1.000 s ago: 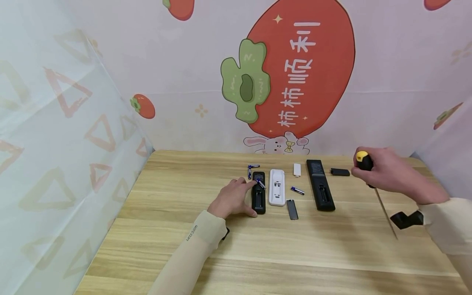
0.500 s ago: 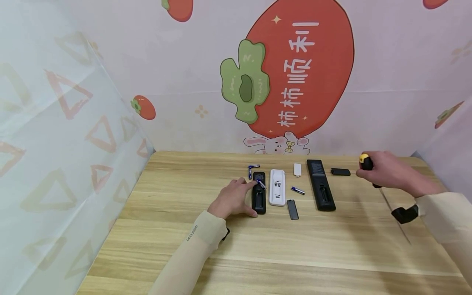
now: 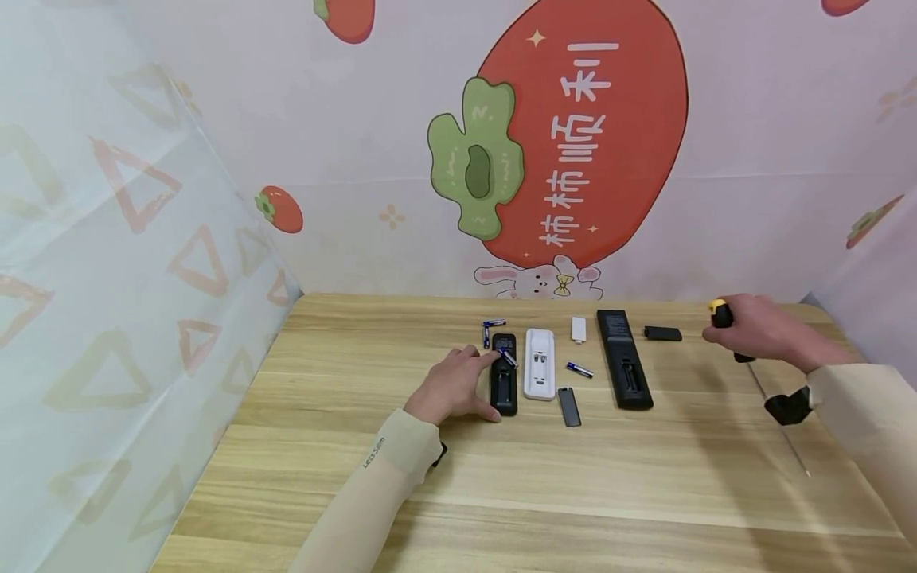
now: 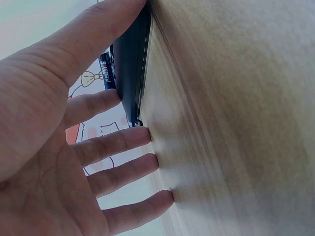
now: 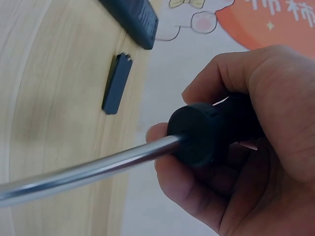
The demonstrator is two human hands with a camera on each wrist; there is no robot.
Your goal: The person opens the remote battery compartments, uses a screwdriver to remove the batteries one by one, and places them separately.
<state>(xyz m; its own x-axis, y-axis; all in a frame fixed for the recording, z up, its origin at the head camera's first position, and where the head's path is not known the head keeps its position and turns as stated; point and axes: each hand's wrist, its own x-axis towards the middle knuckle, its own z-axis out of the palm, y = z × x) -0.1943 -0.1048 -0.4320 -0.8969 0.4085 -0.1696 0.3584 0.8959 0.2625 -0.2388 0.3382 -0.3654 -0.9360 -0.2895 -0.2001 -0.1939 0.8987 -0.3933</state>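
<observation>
My left hand (image 3: 453, 387) rests at the left side of a small black remote control (image 3: 504, 390), whose battery bay is uncovered. In the left wrist view the fingers (image 4: 115, 142) are spread and fairly straight; the index fingertip and thumb touch the remote's side. A blue battery (image 3: 508, 357) lies across its upper part. Over the table's right side, my right hand (image 3: 762, 328) grips the black-and-yellow handle of a screwdriver (image 5: 98, 169). Its long metal shaft points down toward the front right, and its tip looks clear of the remotes.
Beside the small remote lie a white remote (image 3: 540, 364) and a longer black remote (image 3: 625, 362), both with bays uncovered. Loose covers are white (image 3: 578, 329), dark grey (image 3: 569, 407) and black (image 3: 662, 333). Batteries (image 3: 579, 370) lie among them. A printed cloth (image 3: 358, 239) hangs behind the table.
My right hand has moved a little to the right with the screwdriver, and the shaft's tip has swung toward the front right. The left hand and the remotes have stayed put.
</observation>
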